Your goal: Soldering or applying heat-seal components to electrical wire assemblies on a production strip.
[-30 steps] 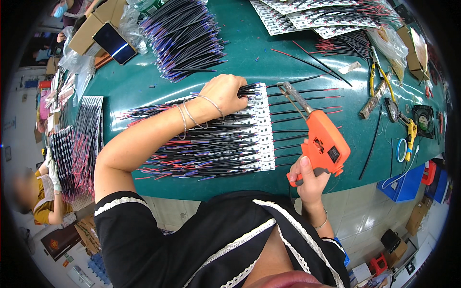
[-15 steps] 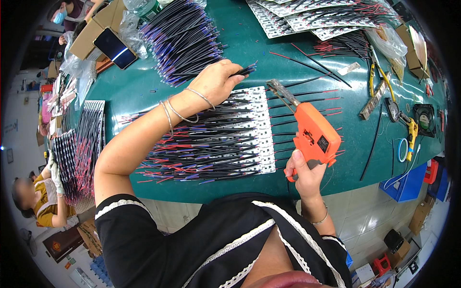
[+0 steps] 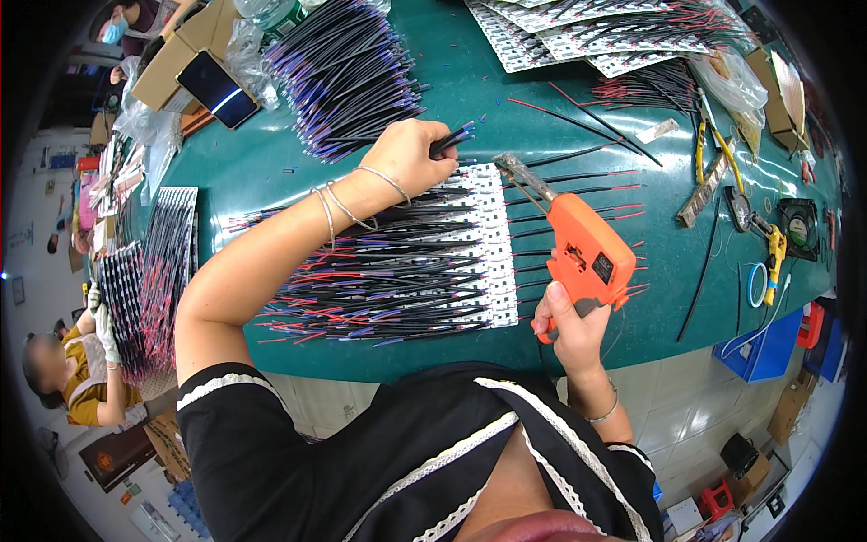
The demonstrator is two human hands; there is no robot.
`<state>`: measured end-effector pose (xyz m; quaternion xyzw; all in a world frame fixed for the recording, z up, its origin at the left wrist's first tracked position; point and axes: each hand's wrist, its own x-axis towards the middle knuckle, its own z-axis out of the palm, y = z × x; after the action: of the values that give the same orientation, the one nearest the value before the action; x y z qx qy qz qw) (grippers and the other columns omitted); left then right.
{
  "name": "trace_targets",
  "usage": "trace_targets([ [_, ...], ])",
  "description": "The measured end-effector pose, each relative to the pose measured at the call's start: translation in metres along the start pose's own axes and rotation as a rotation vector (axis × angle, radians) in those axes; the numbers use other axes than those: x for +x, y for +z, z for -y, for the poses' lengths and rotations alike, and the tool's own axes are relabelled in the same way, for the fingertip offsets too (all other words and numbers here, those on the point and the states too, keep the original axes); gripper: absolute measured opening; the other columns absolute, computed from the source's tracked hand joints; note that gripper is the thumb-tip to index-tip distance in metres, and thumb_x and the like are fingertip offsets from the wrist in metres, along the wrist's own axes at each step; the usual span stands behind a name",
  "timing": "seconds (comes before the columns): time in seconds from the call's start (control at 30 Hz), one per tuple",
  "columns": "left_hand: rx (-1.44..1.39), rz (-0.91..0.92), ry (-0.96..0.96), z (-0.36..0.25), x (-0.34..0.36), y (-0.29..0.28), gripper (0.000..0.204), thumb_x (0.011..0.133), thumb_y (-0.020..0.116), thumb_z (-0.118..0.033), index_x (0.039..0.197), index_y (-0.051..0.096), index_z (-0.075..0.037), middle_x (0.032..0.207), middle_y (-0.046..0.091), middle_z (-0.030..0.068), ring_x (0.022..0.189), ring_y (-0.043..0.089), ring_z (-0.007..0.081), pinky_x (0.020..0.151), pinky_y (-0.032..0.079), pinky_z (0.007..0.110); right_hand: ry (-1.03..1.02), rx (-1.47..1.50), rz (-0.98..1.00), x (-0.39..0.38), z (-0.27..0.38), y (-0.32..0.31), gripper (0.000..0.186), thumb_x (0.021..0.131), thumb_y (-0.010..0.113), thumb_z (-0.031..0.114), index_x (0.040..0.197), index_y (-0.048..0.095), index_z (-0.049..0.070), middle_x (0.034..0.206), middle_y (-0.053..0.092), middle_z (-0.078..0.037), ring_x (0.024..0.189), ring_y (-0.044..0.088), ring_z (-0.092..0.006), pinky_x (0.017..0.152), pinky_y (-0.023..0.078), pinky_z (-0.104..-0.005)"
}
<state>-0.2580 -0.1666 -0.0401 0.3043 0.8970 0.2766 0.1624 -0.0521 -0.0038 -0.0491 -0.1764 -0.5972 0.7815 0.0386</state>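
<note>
My left hand [image 3: 417,155] is closed around a small bundle of black wires [image 3: 453,138], their tips sticking out past the fingers to the right. Below it lies a white circuit board panel [image 3: 492,248] with rows of black and red wires [image 3: 379,289] spread leftward over it. More wires reach out past the panel's right edge. In my right hand [image 3: 575,330] is an orange soldering gun [image 3: 589,246], gripped by its handle. Its metal tip end is at the panel's upper right corner, just right of my left hand; whether it touches is too small to tell.
A big pile of black wires [image 3: 348,77] lies beyond my left hand, near a phone [image 3: 217,88] leaning on a cardboard box. More wired panels [image 3: 578,36] are stacked far right. Yellow-handled pliers [image 3: 722,149] and a small fan [image 3: 798,224] lie right. A co-worker [image 3: 95,370] handles panels at left.
The soldering gun has shifted slightly left and down, its tip nearer the panel's corner. My left hand has moved slightly down and right, still holding the wires.
</note>
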Motion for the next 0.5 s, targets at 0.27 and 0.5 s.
trace_targets([
  [0.27, 0.079, 0.044, 0.009, 0.001, 0.000, 0.010, 0.014, 0.064, 0.063, -0.012, 0.072, 0.059, 0.000, 0.063, 0.058, 0.0129, 0.059, 0.058, 0.0238, 0.057, 0.044, 0.032, 0.055, 0.080, 0.024, -0.003, -0.007, 0.002, 0.019, 0.081, 0.054, 0.009, 0.092, 0.044, -0.003, 0.058, 0.048, -0.003, 0.039, 0.045, -0.0075, 0.035, 0.037, -0.0205],
  [0.5, 0.099, 0.037, 0.005, 0.002, -0.001, 0.012, 0.014, 0.064, 0.062, -0.013, 0.071, 0.059, -0.001, 0.063, 0.058, 0.0134, 0.059, 0.057, 0.0259, 0.057, 0.044, 0.033, 0.020, -0.035, 0.063, -0.003, -0.012, 0.006, 0.028, 0.084, 0.048, 0.014, 0.101, 0.042, -0.006, 0.050, 0.046, -0.004, 0.038, 0.044, -0.0100, 0.037, 0.037, -0.0219],
])
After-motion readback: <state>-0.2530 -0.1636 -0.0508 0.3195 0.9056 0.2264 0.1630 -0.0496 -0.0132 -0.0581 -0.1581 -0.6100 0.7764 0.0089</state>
